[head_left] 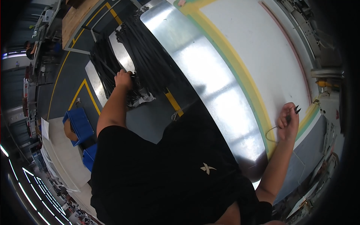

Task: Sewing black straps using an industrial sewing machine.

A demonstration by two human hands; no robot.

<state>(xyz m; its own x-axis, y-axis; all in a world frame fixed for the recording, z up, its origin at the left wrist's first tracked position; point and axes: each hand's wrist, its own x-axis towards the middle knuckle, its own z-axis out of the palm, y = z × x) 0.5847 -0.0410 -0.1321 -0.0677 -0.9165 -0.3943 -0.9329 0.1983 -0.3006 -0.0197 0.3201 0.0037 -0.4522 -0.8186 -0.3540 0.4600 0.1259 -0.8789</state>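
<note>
My left hand (123, 79) reaches out to the left, its fingers closed on a black strap at the edge of a pile. Long black straps (150, 48) lie in one thick bundle just beyond it, and a second bundle (103, 65) lies to its left. Over the white worktable (240, 37) on the right, my right hand (288, 122) is closed around small dark thread snips (297, 109). Two pointed tips stick out past the fingers; the palm hides the rest. A thin curved cord (267, 133) shows beside this hand.
A shiny metal sheet (202, 63) edges the worktable, bordered by yellow and green tape (240, 80). Machine parts (326, 82) stand along the far right. Blue bins (83, 125) are at the left. Another person's hand (182, 3) shows at the top edge.
</note>
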